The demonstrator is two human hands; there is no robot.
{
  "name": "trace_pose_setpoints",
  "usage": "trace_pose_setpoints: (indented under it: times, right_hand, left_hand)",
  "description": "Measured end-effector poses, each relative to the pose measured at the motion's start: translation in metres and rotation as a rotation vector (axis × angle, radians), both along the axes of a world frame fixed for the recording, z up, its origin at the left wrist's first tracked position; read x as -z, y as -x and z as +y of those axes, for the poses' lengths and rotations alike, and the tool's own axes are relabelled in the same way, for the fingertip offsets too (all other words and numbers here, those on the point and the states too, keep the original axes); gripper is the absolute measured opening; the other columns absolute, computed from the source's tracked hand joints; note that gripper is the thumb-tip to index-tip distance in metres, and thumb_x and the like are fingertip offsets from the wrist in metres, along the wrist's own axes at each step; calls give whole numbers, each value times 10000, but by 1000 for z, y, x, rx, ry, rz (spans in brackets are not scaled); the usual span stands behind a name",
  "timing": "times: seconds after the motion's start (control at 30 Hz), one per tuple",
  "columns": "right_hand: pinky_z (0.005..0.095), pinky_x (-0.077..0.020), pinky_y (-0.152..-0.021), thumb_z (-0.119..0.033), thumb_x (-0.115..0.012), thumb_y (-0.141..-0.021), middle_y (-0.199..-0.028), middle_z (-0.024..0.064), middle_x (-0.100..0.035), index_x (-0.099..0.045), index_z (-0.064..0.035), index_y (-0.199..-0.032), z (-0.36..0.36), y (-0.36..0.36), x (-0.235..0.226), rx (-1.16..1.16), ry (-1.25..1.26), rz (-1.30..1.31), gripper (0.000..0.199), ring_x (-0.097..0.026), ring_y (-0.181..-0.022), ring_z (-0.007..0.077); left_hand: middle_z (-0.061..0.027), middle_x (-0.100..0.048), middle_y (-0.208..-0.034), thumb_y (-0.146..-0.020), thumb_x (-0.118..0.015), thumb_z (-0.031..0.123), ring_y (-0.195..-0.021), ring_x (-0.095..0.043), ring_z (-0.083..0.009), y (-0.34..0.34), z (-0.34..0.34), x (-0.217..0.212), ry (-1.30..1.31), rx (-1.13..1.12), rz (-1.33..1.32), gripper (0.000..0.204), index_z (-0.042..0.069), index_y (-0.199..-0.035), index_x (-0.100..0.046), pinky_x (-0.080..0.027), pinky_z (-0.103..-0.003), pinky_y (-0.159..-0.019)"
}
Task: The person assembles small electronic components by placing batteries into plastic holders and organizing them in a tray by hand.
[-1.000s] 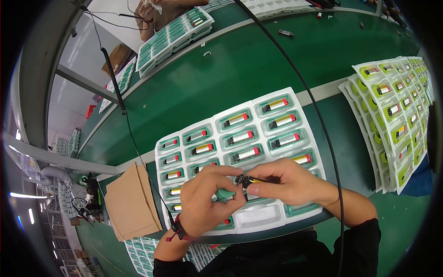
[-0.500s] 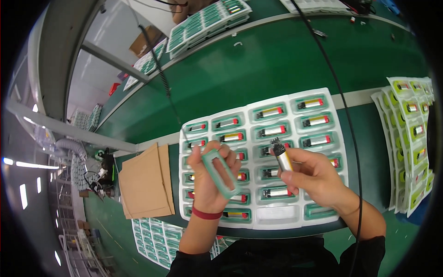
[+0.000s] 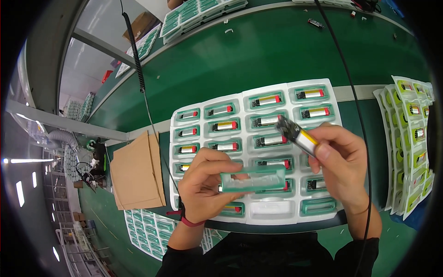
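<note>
My left hand (image 3: pixel 203 184) is closed around a translucent green rectangular case (image 3: pixel 258 181), held level with its open side toward me. Between the thumb and fingers of my right hand (image 3: pixel 340 161) is a small battery assembly (image 3: pixel 302 140), silver and yellow with a black end that points up and left. The two pieces are apart. Beneath both hands lies a white moulded tray (image 3: pixel 272 210). Most of its visible compartments hold green cases with red-tipped battery assemblies. One front compartment is bare, and the front right one holds a green case (image 3: pixel 318 206) without a battery.
Flat brown cardboard (image 3: pixel 138 173) lies left of the tray. Stacked trays with yellow-green cases (image 3: pixel 406 143) stand at the right. A black cable (image 3: pixel 346 69) hangs across the right side, a coiled cord (image 3: pixel 136 55) at the left. Another filled tray (image 3: pixel 147 233) sits lower left.
My left hand has turned the green case from a steep slant to level. My right hand has moved slightly up and right, tilting the battery assembly further left.
</note>
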State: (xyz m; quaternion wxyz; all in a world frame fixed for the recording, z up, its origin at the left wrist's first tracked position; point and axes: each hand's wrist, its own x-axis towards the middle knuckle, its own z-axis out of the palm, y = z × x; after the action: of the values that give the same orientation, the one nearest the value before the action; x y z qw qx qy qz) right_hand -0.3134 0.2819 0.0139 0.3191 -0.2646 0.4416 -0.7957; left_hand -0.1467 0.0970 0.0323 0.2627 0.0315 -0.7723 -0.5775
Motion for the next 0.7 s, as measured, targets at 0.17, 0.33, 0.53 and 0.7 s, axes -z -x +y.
trace_pose_setpoints:
  times: [0.17,0.33,0.53,0.7]
  right_hand:
    - [238,-450,-573,17,-721,-753,-872,96,-629,-684,11,-1014,-3,-12,-15,-34,-177,558,264,-590,-694,141]
    - [242,-435,-523,6,-717,-768,-865,102,-632,-676,23,-1003,-5,-20,-7,19,-271,605,239,-579,-628,142]
    - [246,-433,-512,3,-721,-766,-821,101,-634,-672,24,-986,-6,-25,-4,61,-265,616,226,-574,-614,134]
    - [205,-444,-516,-18,-767,-733,-840,78,-662,-652,8,-931,-10,-27,-4,13,-510,498,230,-583,-590,84]
  left_hand:
    - [-226,-568,-1240,-688,-694,-150,-1113,-600,-271,-7,1,0,15,0,-136,436,-37,-1098,-599,-544,-261,-772]
    - [-193,-621,-1177,-671,-700,-143,-1100,-612,-245,5,12,3,54,-4,-120,445,-15,-1088,-616,-543,-233,-731]
    - [-176,-640,-1148,-671,-703,-125,-1061,-635,-250,6,16,7,176,-14,-129,425,-1,-1070,-623,-553,-294,-826]
    - [-190,-633,-1154,-680,-712,-122,-1050,-640,-250,4,15,16,194,-49,-145,384,-9,-1033,-615,-554,-296,-821]
